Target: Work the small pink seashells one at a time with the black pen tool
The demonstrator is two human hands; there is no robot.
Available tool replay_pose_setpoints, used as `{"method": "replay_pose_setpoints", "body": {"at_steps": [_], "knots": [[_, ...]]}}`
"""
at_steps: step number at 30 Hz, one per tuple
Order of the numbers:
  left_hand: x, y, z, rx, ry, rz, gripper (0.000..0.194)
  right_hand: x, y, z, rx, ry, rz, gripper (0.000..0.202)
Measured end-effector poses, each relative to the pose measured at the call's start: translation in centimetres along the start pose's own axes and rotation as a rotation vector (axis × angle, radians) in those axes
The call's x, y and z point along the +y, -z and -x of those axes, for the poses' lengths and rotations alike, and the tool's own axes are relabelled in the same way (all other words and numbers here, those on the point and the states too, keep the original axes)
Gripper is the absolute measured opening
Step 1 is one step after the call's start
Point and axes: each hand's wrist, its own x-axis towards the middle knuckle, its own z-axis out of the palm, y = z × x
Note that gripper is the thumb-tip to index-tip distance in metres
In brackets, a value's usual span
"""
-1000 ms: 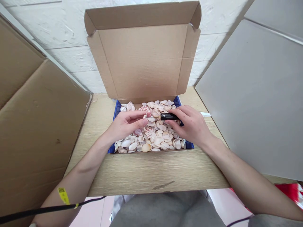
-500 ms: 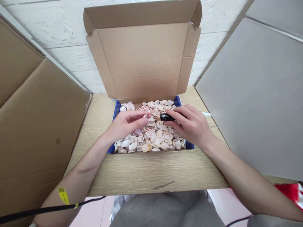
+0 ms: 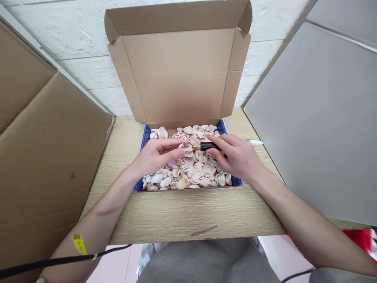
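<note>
Between the thumb and fingers of my left hand (image 3: 157, 155) is a small whitish shell (image 3: 182, 145), partly covered by the fingers. My right hand (image 3: 235, 155) is closed around a black mini hand drill (image 3: 208, 146). Its brass-coloured chuck (image 3: 196, 147) points left, close to the shell; I cannot tell whether the tip touches it. Both hands are over a blue-sided cardboard box (image 3: 138, 184) filled with many loose seashells (image 3: 197, 173), some white, some cream, some with reddish stripes.
The box's brown lid (image 3: 181, 74) stands raised against a white brick wall (image 3: 85, 72). A cardboard panel (image 3: 55, 157) borders the wooden table (image 3: 194, 214) at left, a grey-white panel (image 3: 321, 118) at right. A black cable (image 3: 59, 261) with a yellow tag (image 3: 79, 244) crosses below left.
My right hand's thumb and fingers have shifted slightly on the drill, which has moved a little to the right. My left hand with the shell has stayed nearly still.
</note>
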Motion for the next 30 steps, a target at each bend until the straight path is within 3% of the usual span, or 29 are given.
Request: {"method": "replay_pose_setpoints", "body": {"at_steps": [5, 15, 30], "knots": [[-0.15, 0.04, -0.09, 0.003, -0.005, -0.020, 0.049, -0.14, 0.21, 0.02, -0.048, -0.006, 0.011, 0.035], [-0.11, 0.04, -0.10, -0.005, -0.003, -0.040, 0.050, 0.44, 0.12, -0.23, 0.208, 0.142, -0.016, 0.025], [-0.45, 0.14, -0.22, -0.040, -0.048, -0.064, 0.044, 0.19, 0.54, -0.40, 0.272, 0.162, -0.004, 0.028]]}}
